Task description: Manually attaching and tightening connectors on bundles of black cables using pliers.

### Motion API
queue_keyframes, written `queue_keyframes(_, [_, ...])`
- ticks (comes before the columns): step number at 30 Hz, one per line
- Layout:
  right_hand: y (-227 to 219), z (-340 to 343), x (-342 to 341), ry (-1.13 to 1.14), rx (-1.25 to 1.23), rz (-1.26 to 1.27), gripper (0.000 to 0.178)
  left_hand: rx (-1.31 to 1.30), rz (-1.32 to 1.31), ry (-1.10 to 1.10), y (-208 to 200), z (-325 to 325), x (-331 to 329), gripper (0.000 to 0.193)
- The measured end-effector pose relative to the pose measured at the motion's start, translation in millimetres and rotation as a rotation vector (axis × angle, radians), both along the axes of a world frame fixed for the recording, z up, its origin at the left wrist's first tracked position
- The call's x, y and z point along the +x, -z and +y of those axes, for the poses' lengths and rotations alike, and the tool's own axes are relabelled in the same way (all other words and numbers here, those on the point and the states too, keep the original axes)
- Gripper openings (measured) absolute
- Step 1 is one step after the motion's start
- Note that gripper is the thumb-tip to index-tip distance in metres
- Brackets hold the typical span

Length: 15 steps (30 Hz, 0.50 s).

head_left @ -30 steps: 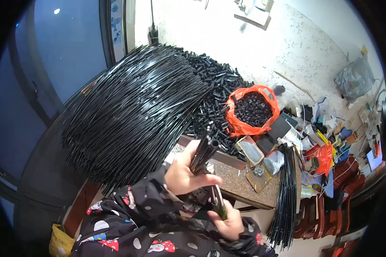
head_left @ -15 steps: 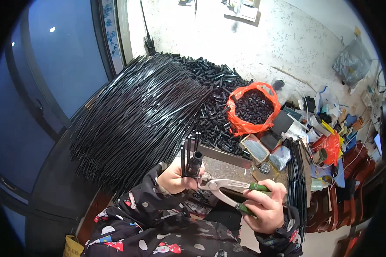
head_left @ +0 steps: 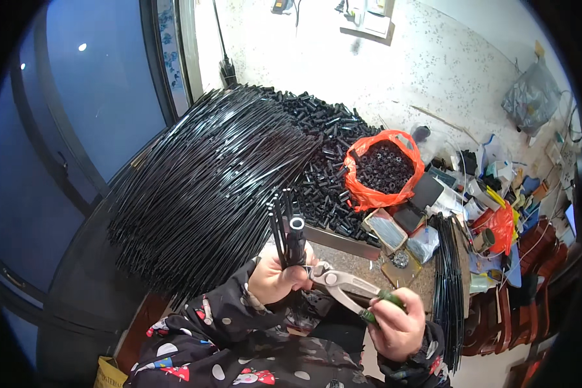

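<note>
My left hand [head_left: 271,280] is closed around a black tubular fitting [head_left: 296,244], which stands upright with its pale-ringed open end on top. Several thin black rods [head_left: 279,226] rise beside it out of the same grip. My right hand [head_left: 401,326] is wrapped round the green handles of grey metal pliers [head_left: 340,282]. The pliers' jaws meet the base of the fitting at my left fingertips, where a bit of thin wire seems to show. What exactly lies between the jaws is too small to tell.
A large pile of black rods [head_left: 200,181] covers the left of the table, with loose black tubular fittings [head_left: 330,155] beside it. A red plastic bag [head_left: 362,200] holds small black parts. A clear box [head_left: 385,230], a rod bundle [head_left: 447,284] and clutter fill the right.
The pliers' handles have come closer together in my right hand. The fitting has tilted so its ringed end shows, and both hands have shifted slightly.
</note>
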State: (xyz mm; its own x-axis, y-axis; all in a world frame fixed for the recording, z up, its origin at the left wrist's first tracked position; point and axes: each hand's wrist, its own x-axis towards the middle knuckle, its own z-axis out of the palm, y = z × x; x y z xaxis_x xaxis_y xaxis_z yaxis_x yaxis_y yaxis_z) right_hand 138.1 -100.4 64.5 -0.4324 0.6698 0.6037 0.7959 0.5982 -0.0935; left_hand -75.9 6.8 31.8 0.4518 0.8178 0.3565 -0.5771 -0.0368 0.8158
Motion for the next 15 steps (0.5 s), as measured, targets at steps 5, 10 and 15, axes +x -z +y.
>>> queue_keyframes(5, [-10, 0, -4, 0.197, 0.240, -0.198, 0.032, 0.112, 0.049, -0.094, 7, 4, -2, 0.033])
queue_keyframes(10, [-7, 5, 6, -0.012, -0.056, 0.134, 0.036, 0.112, 0.065, -0.186, 6, 1, -2, 0.034])
queue_keyframes(15, [63, -10, -6, -0.564, -1.472, 1.650, 0.031, 0.108, 0.078, -0.164, -10, 2, 7, 0.033])
